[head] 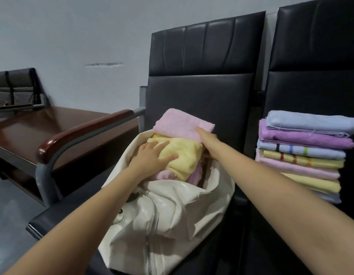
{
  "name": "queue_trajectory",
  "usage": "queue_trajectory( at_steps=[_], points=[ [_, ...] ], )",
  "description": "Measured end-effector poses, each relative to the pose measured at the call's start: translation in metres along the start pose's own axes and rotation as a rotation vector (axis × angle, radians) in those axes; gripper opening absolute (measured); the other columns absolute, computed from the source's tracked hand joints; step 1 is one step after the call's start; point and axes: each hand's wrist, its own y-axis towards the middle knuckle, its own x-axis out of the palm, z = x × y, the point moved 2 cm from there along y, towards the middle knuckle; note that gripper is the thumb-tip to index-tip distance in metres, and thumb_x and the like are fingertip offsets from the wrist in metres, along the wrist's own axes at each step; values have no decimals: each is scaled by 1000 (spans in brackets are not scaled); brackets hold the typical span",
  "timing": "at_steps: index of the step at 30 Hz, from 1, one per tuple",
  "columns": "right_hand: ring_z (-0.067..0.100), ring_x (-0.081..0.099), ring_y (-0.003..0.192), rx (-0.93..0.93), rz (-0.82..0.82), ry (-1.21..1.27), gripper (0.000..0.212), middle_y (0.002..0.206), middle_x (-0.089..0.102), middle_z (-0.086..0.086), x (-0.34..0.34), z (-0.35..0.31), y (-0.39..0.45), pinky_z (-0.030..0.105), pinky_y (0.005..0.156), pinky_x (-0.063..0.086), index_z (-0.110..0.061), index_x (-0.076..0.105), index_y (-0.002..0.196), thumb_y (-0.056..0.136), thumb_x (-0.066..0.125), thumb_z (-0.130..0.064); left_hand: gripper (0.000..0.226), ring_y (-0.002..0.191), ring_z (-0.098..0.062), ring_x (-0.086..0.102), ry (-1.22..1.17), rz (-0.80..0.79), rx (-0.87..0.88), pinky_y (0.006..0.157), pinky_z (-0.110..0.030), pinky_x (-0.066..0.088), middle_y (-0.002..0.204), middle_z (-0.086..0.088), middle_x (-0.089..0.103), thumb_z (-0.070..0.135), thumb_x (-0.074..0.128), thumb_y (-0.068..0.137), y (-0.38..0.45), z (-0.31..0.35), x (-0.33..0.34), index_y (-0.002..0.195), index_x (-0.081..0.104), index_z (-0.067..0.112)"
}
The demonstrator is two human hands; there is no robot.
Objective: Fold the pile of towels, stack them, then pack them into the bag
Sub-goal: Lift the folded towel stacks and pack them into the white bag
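Pressing down with straight, spread fingers, the left hand is lying flat on a yellow towel that is bulging out of the mouth of a cream-white bag; its grip is wide and is holding nothing. The right hand is reaching in from the right, its fingers going out of sight under the near edge of a folded pink towel that is sitting on top of the yellow one. Whether that grip is closing on the pink towel or only lying against it cannot be told. More pink cloth is showing below the yellow towel inside the bag's opening.

The bag is resting on the seat of a black padded chair, its zipper running down the front side and its rim folding outward around the towels. Just to the right, on the seat of a second black chair, a stack of folded towels is standing well apart from both hands: a light blue one on top, then purple, a striped blue, a striped yellow, pink, yellow and blue at the bottom.

To the left, the chair's brown wooden armrest is sitting on a grey metal frame, and beyond it a dark brown tabletop is standing against the pale wall.
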Motion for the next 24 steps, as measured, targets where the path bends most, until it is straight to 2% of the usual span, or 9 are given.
queue_trajectory(
  at_steps=[3,7,10,12,13,15,18,21,24],
  points=[
    [28,64,101,-59,-48,-2,98,109,62,5,-12,3,-49,45,90,54,-18,50,136,59,50,-79,77,145,-25,14,10,30,2,118,-45,14,158,1,21,78,41,81,-8,1,5,148,28,42],
    [31,34,134,-436,94,-367,84,142,38,12,-24,9,-132,42,111,32,-14,28,148,84,58,-59,101,141,-27,24,-62,62,23,117,-43,19,153,-4,29,85,25,60,-28,0,-2,145,37,33],
    [22,26,135,-808,12,-549,66,141,39,2,-17,9,-181,37,113,22,-23,38,145,88,60,-50,64,115,-26,48,-88,325,76,90,-35,38,121,-5,51,63,52,77,-49,-1,-19,121,57,17],
    [21,27,139,-889,-157,-793,61,145,40,1,-3,10,-187,40,116,19,-30,47,140,88,54,-60,26,87,-22,52,6,514,153,66,-32,35,92,2,51,39,62,86,-68,2,-27,93,57,14],
    [21,21,143,-876,-232,-913,60,152,33,0,2,14,-185,42,117,15,-34,45,141,89,49,-63,21,77,-20,51,44,500,171,59,-31,32,81,5,51,35,61,89,-76,3,-28,82,54,16],
    [20,7,147,-838,-294,-1048,62,160,14,-1,8,20,-178,45,119,6,-42,33,146,90,45,-66,32,70,-18,53,107,254,123,56,-31,32,69,6,54,40,50,94,-86,3,-21,70,55,19],
    [20,-3,149,-793,-280,-1069,68,163,1,-1,13,22,-171,48,119,3,-46,24,149,88,45,-68,48,91,-24,59,333,-137,54,73,-31,39,91,-6,67,42,32,101,-94,4,-11,88,68,13],
    [26,-8,149,-723,-237,-1092,83,162,-2,5,26,18,-178,55,117,2,-38,21,151,81,47,-75,51,108,-26,56,379,-296,86,88,-30,37,111,-10,67,43,29,103,-104,5,-13,106,67,10],
    [37,-13,147,-662,-181,-1185,106,160,-5,15,47,18,-183,64,113,5,-29,12,154,70,51,-82,50,103,-22,54,389,-344,133,93,-31,38,96,-5,69,42,29,103,-115,-4,-13,83,64,13]
  ],
)
